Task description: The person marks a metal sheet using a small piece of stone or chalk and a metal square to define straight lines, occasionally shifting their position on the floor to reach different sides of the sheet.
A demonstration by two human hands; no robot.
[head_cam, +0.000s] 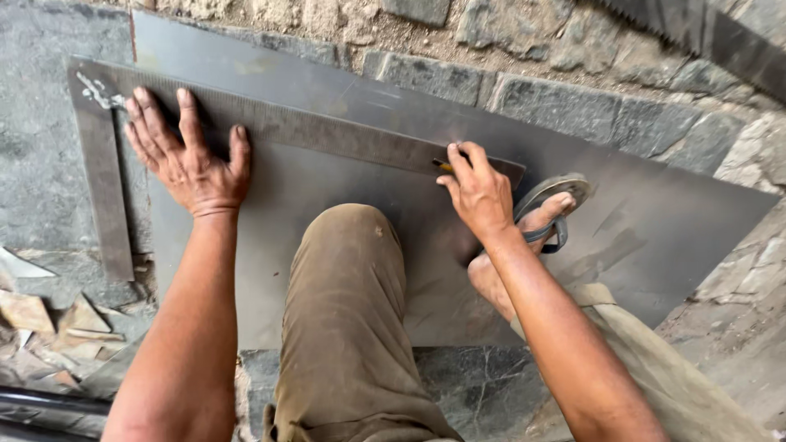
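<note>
— How is the steel square [270,123] kept in place?
— It is pressed flat on the metal sheet [655,221] by the left hand [192,160], fingers spread wide.
— And the right hand [479,192]?
— A yellow pencil [443,166] is pinched in closed fingers at the square's edge

Rough stone paving [565,102], grey blocks with sandy joints. Flat on it: large dark metal sheet [655,221]. Broken stone chips and scraps [49,323] at lower left, just beside sheet edge. Sandalled foot [544,217] planted on sheet.
</note>
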